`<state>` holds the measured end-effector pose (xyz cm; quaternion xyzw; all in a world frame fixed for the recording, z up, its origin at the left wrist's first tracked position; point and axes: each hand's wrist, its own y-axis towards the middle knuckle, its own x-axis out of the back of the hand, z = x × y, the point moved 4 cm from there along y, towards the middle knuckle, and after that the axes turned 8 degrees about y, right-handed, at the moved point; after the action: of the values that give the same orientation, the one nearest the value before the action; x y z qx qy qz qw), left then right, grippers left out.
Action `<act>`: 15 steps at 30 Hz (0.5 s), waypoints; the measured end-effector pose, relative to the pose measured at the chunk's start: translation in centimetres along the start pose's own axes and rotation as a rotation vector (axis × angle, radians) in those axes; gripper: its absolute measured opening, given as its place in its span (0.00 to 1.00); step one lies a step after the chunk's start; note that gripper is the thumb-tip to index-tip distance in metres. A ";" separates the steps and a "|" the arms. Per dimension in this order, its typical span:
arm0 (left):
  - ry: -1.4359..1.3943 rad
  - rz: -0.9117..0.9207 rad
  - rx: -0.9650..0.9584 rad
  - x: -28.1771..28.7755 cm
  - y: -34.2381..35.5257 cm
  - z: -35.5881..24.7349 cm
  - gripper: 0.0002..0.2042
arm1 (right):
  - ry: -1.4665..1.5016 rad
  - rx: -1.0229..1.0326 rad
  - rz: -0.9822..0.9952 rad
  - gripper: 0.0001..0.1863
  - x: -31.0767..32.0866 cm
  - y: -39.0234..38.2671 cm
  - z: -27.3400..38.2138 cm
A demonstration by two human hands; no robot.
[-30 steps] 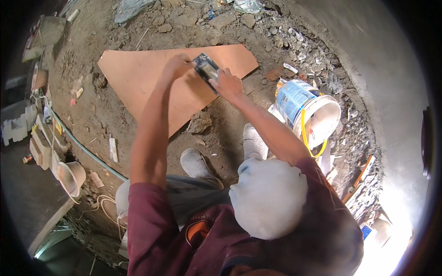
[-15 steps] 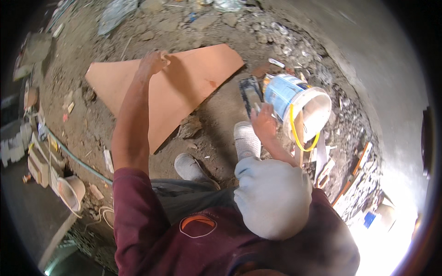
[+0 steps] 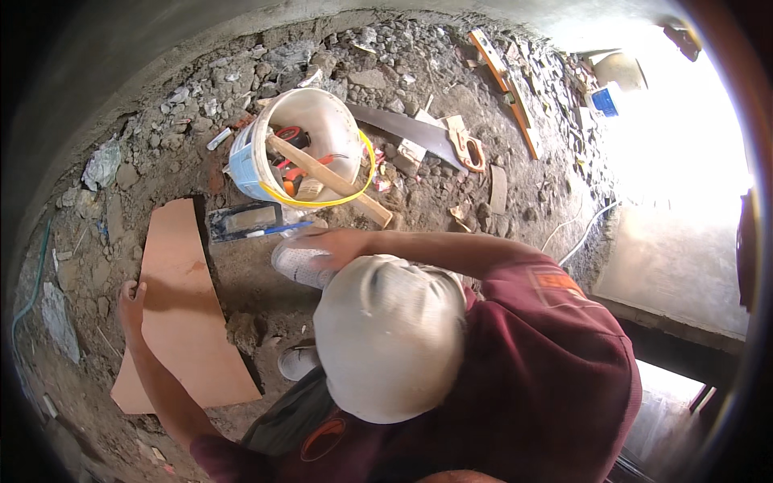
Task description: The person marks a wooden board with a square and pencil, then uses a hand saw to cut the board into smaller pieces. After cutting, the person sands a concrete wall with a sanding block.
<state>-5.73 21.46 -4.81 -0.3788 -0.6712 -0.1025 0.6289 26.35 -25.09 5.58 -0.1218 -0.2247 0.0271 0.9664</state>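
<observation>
A thin orange-brown board (image 3: 183,322) with angled edges lies on the dirt floor at the left. The fingers of my left hand (image 3: 131,306) are closed over its far-left edge. My right hand (image 3: 332,245) is over one white shoe (image 3: 294,266), fingers stretched out and apparently holding nothing. Just beyond it lie a blue pen-like stick (image 3: 278,229) and a black, flat rectangular tool (image 3: 217,227) with a pale middle. Farther off, a white and blue bucket (image 3: 244,165) lies tipped, with a yellow handle (image 3: 370,165). Tools and a wooden stick (image 3: 342,185) show at its mouth.
A handsaw (image 3: 411,130) lies right of the bucket, and an orange spirit level (image 3: 506,84) farther right. Rubble (image 3: 370,78) runs along the grey wall. A hose (image 3: 40,282) curves at the far left. My pale cap (image 3: 390,338) hides the middle.
The view has swung rightward, so the board now appears farther left and the bucket nearer the middle. My left hand stays at the board's edge; my right hand is now over the shoe.
</observation>
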 end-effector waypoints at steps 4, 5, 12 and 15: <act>0.079 -0.136 -0.019 1.1 -2.6 4.1 0.29 | 0.107 0.119 -0.011 0.14 5.2 -10.2 -6.4; 0.121 -0.304 -0.165 0.3 -1.7 6.5 0.29 | -0.101 0.000 -0.072 0.11 6.7 -13.9 -11.3; -0.108 0.108 0.047 8.1 -2.4 -2.8 0.34 | -0.264 -0.873 -0.535 0.10 13.9 -22.5 -24.8; -0.077 -0.086 0.165 13.8 -7.8 2.2 0.28 | -0.228 -0.788 -0.387 0.10 11.8 -13.6 -20.7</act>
<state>-11.27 22.63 10.12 -0.3001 -0.7168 -0.0593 0.6266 46.02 -41.58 -3.96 -0.4322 -0.3414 -0.2283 0.8028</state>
